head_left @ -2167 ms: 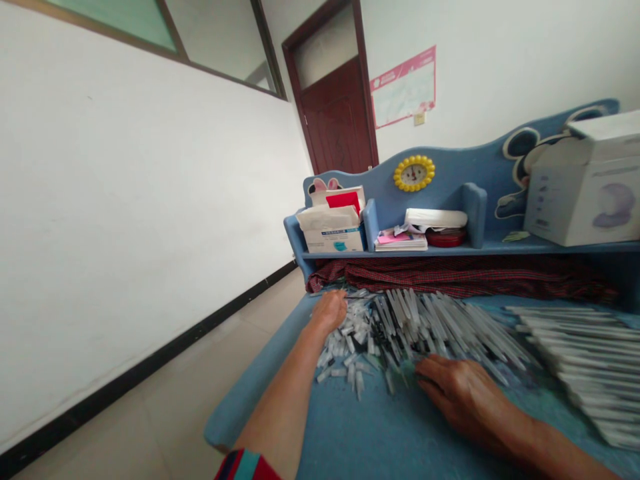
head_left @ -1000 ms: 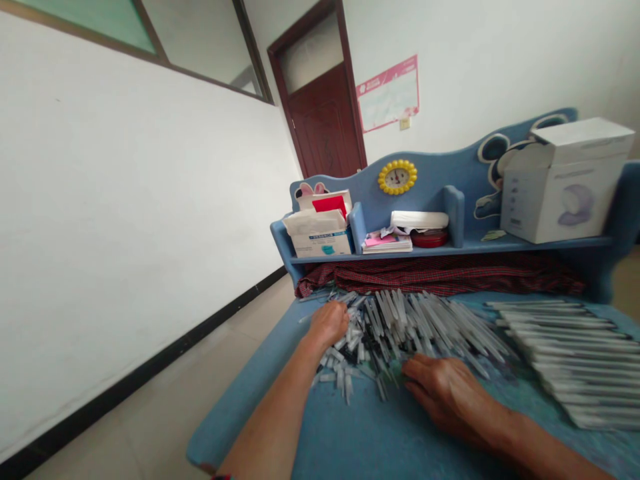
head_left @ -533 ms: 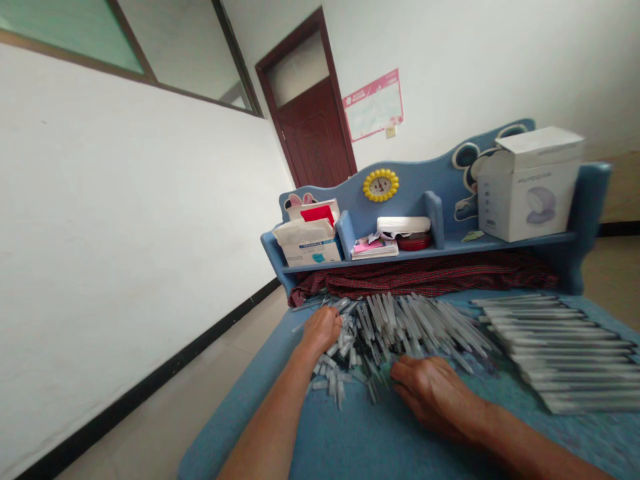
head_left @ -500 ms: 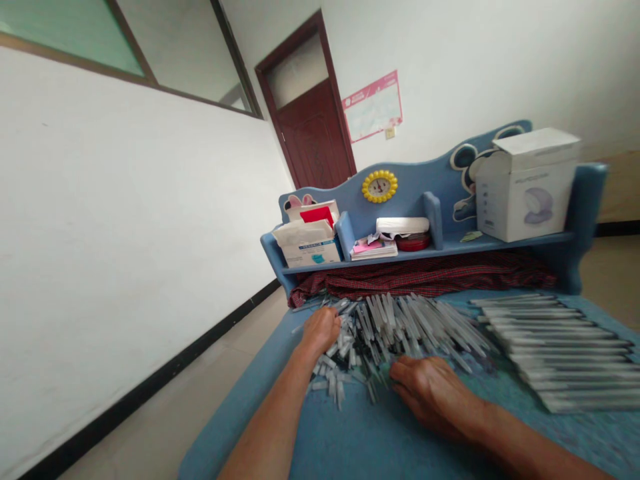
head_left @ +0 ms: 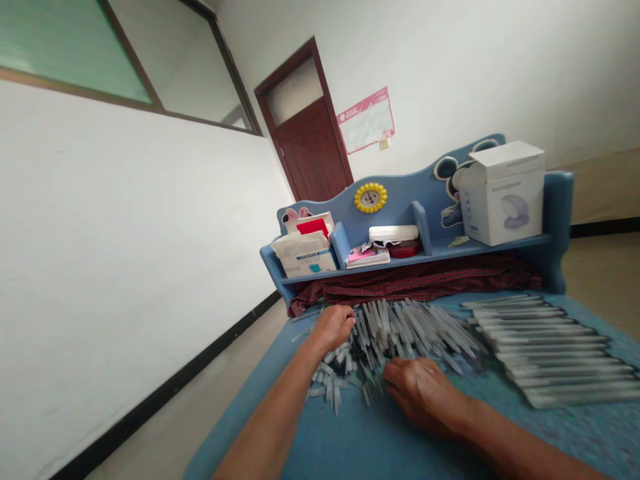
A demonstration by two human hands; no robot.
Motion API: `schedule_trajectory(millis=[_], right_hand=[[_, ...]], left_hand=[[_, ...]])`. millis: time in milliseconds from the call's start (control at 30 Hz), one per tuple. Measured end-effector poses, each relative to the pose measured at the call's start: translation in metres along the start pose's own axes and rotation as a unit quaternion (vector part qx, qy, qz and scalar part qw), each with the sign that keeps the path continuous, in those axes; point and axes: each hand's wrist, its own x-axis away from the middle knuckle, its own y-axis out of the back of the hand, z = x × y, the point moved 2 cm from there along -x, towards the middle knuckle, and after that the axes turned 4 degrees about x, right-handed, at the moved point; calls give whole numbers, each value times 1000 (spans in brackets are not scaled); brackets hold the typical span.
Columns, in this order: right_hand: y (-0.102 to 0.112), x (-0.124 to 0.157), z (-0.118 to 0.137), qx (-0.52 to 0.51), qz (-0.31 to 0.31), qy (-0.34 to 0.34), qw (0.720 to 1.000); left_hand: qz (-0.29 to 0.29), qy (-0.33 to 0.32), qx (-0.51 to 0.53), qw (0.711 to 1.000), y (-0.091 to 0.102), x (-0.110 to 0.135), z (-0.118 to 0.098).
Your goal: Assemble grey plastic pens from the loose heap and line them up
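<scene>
My left hand (head_left: 334, 328) is over the left side of a loose pile, its fingers curled together. Under and beside it lie small translucent pen caps (head_left: 331, 387). Next to its fingertips begins a heap of clear pen barrels (head_left: 400, 323). My right hand (head_left: 425, 392) rests lower, at the near edge of the barrels, with fingers bent and pressed together. What either hand pinches is hidden or too small to make out. To the right, finished-looking pens (head_left: 555, 350) lie side by side in a long row.
Everything lies on a blue table (head_left: 360, 440). A dark red checked cloth (head_left: 420, 280) is bunched along its back, below a blue shelf (head_left: 435, 250). On the shelf stand a white box (head_left: 503, 200), a mask box (head_left: 310, 263) and a red round case (head_left: 405, 249).
My left hand has moved slightly right, toward the clear barrels. My right hand keeps nearly the same place and curled shape. The view has shifted a little.
</scene>
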Motion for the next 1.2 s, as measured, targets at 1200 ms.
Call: schedule_trajectory(millis=[1200], right_hand=[[8, 3, -1, -13, 4, -3, 1000]], left_hand=[[45, 187, -4, 981, -10, -49, -20]])
